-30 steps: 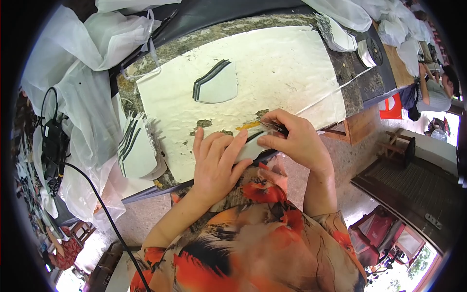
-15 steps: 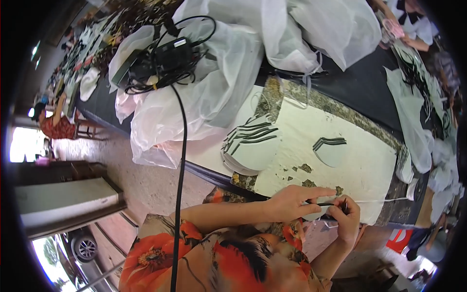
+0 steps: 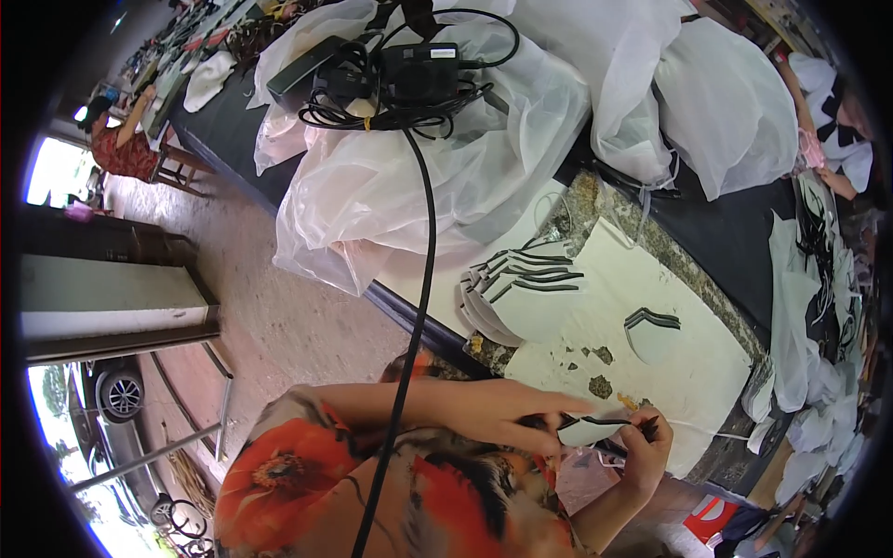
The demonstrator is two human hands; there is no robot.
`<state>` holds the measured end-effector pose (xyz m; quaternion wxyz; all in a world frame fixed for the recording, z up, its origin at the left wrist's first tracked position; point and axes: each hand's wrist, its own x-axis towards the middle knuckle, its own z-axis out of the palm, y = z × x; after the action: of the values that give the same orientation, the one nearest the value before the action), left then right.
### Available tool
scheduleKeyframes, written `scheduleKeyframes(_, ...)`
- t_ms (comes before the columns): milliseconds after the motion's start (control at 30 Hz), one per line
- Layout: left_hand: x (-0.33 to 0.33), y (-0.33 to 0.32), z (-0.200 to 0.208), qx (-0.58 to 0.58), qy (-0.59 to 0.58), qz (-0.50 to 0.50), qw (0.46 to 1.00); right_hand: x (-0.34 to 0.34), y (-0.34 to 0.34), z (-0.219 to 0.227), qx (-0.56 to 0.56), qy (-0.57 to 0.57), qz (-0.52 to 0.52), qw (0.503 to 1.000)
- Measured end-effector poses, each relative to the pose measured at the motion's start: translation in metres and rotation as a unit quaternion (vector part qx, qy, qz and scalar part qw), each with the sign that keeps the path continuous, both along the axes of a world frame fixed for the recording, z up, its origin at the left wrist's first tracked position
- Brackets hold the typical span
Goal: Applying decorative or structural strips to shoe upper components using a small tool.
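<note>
A white curved piece with black edging point(image 3: 588, 430) is held low over the table's near edge. My right hand point(image 3: 645, 451) pinches its right end between thumb and fingers. At the piece's left end is my left hand point(image 3: 516, 414), its fingers stretched out and apart, with a dark bit showing between them; I cannot tell whether it touches the piece. Farther off, a fanned stack of similar white pieces with black edging point(image 3: 521, 302) lies on the left of the work surface. A smaller few of the same kind point(image 3: 654, 337) lie to its right.
A white sheet point(image 3: 698, 372) with dark flakes covers a speckled board point(image 3: 670, 240). White plastic bags point(image 3: 372, 209) bulge at the back left, topped by black power adapters point(image 3: 419, 74). Their black cable point(image 3: 423, 298) hangs down across my view. Other people sit farther off.
My left hand has drawn left, away from my right hand, and its fingers have spread. More of the white piece shows between the hands. The whole view has shifted and tilted.
</note>
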<state>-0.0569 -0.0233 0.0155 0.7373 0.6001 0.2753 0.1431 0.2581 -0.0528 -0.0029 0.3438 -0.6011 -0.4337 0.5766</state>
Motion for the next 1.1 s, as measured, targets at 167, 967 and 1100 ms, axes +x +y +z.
scheduleKeyframes(167, -0.139, -0.021, 0.014, -0.091, 0.144, -0.034, 0.985, -0.002, 0.006, -0.012, -0.045, 0.011, -0.053, 0.998)
scheduleKeyframes(967, -0.453, 0.159, 0.019, 0.058, 0.36, 0.7, 0.614, -0.013, 0.021, -0.02, -0.063, -0.043, -0.106, 0.991)
scheduleKeyframes(1100, -0.473, 0.179, 0.009, 0.075, 0.348, 0.649, 0.673, -0.015, 0.024, -0.02, -0.075, -0.048, -0.114, 0.989)
